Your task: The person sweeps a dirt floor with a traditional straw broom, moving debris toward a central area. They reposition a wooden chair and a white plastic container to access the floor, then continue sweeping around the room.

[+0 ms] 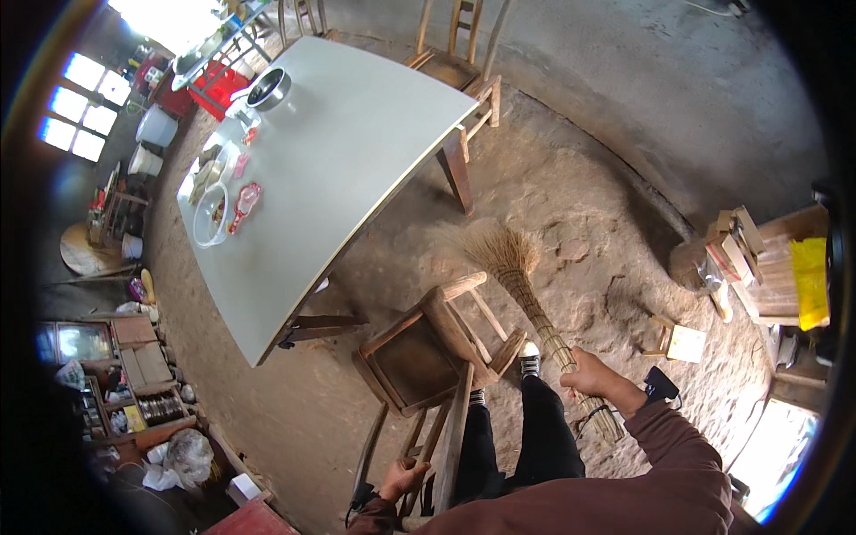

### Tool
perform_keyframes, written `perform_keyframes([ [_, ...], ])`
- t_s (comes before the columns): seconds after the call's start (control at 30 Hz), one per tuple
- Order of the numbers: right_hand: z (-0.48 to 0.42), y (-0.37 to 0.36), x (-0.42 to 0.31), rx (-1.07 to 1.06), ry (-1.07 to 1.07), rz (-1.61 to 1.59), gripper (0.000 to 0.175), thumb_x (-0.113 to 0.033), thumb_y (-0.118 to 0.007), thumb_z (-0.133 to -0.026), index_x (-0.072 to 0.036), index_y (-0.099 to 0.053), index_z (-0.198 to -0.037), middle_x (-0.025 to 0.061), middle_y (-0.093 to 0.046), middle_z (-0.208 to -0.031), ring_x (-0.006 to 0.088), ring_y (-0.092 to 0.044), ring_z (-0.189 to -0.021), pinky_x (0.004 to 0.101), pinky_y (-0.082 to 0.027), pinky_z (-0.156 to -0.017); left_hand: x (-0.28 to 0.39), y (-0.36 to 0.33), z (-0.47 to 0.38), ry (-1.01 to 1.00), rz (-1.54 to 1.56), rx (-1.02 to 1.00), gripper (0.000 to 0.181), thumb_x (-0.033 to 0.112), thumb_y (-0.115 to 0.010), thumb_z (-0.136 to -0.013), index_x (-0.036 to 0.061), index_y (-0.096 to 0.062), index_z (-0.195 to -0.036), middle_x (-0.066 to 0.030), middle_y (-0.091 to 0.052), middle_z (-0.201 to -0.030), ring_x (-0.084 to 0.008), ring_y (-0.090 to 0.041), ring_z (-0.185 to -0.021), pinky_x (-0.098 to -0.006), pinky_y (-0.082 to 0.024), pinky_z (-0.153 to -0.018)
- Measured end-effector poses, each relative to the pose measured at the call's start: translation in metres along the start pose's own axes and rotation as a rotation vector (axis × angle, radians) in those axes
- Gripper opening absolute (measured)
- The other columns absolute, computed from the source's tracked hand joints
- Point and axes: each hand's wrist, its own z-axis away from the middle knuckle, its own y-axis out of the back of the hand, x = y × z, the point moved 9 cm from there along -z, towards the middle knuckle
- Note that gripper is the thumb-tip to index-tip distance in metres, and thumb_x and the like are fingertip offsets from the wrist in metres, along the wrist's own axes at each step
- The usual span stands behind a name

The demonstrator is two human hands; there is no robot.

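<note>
My right hand grips the bound handle of a straw broom. The broom slants away from me, its bristles spread on the earthen floor near the table leg. My left hand is closed around a slat in the back of a wooden chair. The chair leans with its back toward me and its front legs pointing off to the right, over my feet. Its dark seat faces up, and I cannot tell which legs touch the floor.
A grey-topped table stands ahead, bearing a metal pan and plastic tubs. Another wooden chair stands by the wall. A small stool sits at right, near cardboard boxes. Cluttered shelves line the left.
</note>
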Motion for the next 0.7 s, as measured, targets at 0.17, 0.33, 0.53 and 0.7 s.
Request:
perform_keyframes([
  [0.17,-0.036,-0.03,-0.044,-0.216,-0.039,-0.4,0.035,0.0,-0.058,-0.073,0.0,-0.041,-0.104,0.008,-0.052,-0.071,0.0135,-0.053,-0.049,0.0286,-0.044,-0.039,-0.007,-0.006,-0.009,0.05,-0.091,-0.054,0.047,0.045,-0.068,-0.071,0.0002,-0.057,-0.061,-0.003,-0.044,-0.049,-0.012,-0.041,-0.047,-0.0343,-0.032,-0.046],
  [0.33,-0.144,-0.1,-0.099,-0.522,-0.069,-0.617,0.019,-0.003,-0.055,-0.079,-0.001,-0.049,-0.097,0.0073,-0.052,-0.064,0.0138,-0.05,-0.048,0.0319,-0.042,-0.04,-0.011,-0.004,-0.008,0.059,-0.212,-0.006,0.049,0.049,-0.064,-0.072,0.002,-0.056,-0.061,-0.0044,-0.042,-0.049,-0.0137,-0.039,-0.047,-0.0343,-0.032,-0.047],
  [0.53,-0.335,-0.216,-0.243,-0.83,0.169,-1.019,0.016,-0.011,-0.049,-0.086,-0.006,-0.052,-0.071,0.0055,-0.051,-0.057,0.0173,-0.05,-0.043,0.0288,-0.041,-0.037,-0.01,-0.014,-0.012,-0.179,0.055,0.125,0.029,0.034,-0.064,-0.079,0.0069,-0.056,-0.074,0.001,-0.044,-0.052,-0.0104,-0.039,-0.044,-0.0306,-0.031,-0.04],
  [0.7,-0.47,-0.227,-0.298,-0.561,0.06,-1.554,0.025,-0.018,-0.039,-0.091,-0.002,-0.049,-0.075,0.0112,-0.051,-0.066,0.0189,-0.053,-0.054,0.0272,-0.045,-0.043,-0.03,-0.018,-0.008,-0.13,0.207,0.176,0.023,0.029,-0.065,-0.083,0.0069,-0.058,-0.083,0.0018,-0.049,-0.057,-0.0099,-0.041,-0.048,-0.0296,-0.033,-0.041],
])
